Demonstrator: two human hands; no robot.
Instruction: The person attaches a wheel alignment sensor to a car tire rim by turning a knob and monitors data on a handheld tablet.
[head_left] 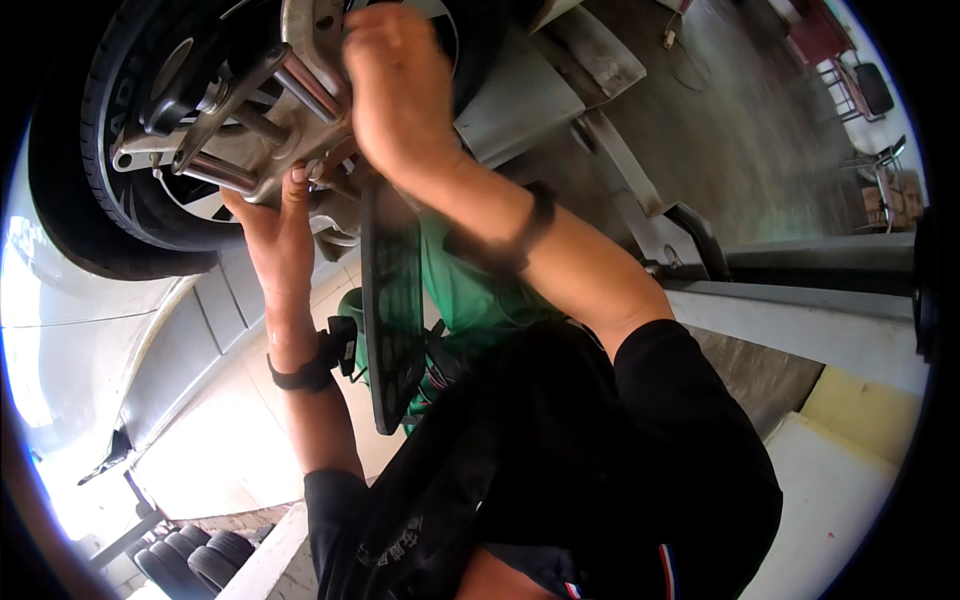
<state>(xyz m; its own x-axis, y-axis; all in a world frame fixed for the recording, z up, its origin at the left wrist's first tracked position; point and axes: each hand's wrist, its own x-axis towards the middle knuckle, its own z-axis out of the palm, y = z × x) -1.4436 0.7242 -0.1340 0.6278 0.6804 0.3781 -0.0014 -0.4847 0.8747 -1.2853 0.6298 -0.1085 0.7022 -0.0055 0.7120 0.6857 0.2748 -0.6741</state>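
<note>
A metal wheel clamp (pixel 258 125) with bars and rods sits across the face of a car wheel (pixel 125 205). My left hand (pixel 275 245) grips the clamp's lower part, its thumb up against the metal and its other fingers mostly hidden behind. Higher on the right side of the clamp, my right hand (pixel 400 95) is closed and a little blurred; what lies inside its fingers is hidden. A dark flat panel (pixel 390 320) hangs below the clamp between my forearms. Each wrist wears a black band.
The silver car body (pixel 75 330) curves along the left. Grey metal lift parts (pixel 520 100) and a long rail (pixel 800 320) stand to the right. Several loose tyres (pixel 190 560) lie at the lower left. A chair (pixel 880 185) stands far right.
</note>
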